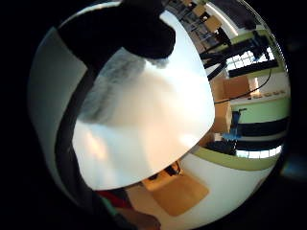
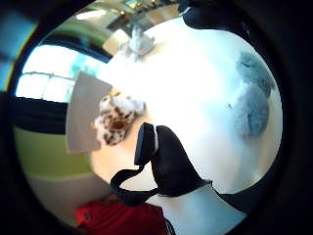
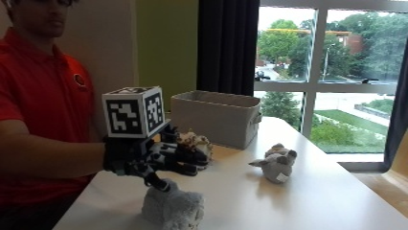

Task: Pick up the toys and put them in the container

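In the outside view my gloved right hand [image 3: 163,160] hovers just above a fluffy grey toy [image 3: 172,208] at the table's near edge, fingers stretched out and holding nothing. The same toy shows below the palm [image 1: 115,91] and off to the side [image 2: 252,103]. A white toy with brown spots [image 3: 194,143] lies behind my fingers, next to the grey fabric container [image 3: 217,117]. The spotted toy [image 2: 116,121] also shows beside the container's wall [image 2: 83,112]. A small grey toy animal [image 3: 277,163] stands further along the table.
The white table [image 3: 319,196] runs toward a large window. My other arm rests by the near left edge. The small grey animal [image 2: 137,44] sits far out on the tabletop [image 2: 195,73]. Bare tabletop [image 1: 158,134] lies under the palm.
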Available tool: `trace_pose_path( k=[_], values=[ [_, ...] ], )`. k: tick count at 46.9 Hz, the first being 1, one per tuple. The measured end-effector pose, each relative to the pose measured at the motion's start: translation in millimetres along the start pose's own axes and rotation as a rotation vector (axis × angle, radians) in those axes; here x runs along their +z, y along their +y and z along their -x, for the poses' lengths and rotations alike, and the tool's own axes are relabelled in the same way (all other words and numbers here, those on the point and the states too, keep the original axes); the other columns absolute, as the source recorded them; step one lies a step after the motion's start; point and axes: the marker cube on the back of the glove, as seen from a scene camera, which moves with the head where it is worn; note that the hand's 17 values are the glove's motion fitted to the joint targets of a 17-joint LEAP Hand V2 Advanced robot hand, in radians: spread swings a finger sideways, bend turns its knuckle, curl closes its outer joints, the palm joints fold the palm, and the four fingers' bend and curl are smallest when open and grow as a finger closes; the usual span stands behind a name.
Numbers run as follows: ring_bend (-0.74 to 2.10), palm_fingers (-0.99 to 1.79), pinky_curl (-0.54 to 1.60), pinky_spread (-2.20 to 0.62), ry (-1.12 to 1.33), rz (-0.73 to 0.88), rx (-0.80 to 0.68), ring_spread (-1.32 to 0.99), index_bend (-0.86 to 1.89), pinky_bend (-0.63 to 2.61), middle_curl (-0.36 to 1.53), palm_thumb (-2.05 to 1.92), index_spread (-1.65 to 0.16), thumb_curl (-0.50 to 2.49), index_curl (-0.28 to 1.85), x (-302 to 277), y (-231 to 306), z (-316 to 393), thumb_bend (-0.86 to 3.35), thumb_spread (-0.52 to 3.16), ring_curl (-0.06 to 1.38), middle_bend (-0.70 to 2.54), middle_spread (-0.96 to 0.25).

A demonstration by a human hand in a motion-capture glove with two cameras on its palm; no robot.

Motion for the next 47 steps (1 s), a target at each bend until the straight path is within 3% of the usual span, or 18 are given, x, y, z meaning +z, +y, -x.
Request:
trace_pose_path(
  k=[22,33,41,47],
  values=[
    [0.17,-0.03,0.4,0.1,-0.07,0.179,0.13,-0.04,0.24,0.98,0.22,-0.02,-0.41,0.25,0.34,48,-34,-42,-0.03,1.17,0.15,0.14,-0.09],
    [0.31,0.01,0.43,0.05,0.012,0.324,0.125,0.01,0.17,1.14,0.2,0.03,-0.4,0.29,0.33,60,-28,-43,-0.01,1.18,0.2,0.11,-0.07],
    [0.63,0.28,0.35,-0.05,0.023,0.321,0.135,-0.07,0.27,0.9,0.21,0.12,-0.43,0.32,0.36,58,-26,-41,0.02,1.23,0.27,0.2,-0.1],
    [0.67,0.65,0.34,-0.26,0.034,0.23,0.145,-0.2,0.31,0.96,0.24,0.28,-0.42,0.38,0.38,57,-28,-35,0.09,1.28,0.28,0.23,-0.18]
  ],
)
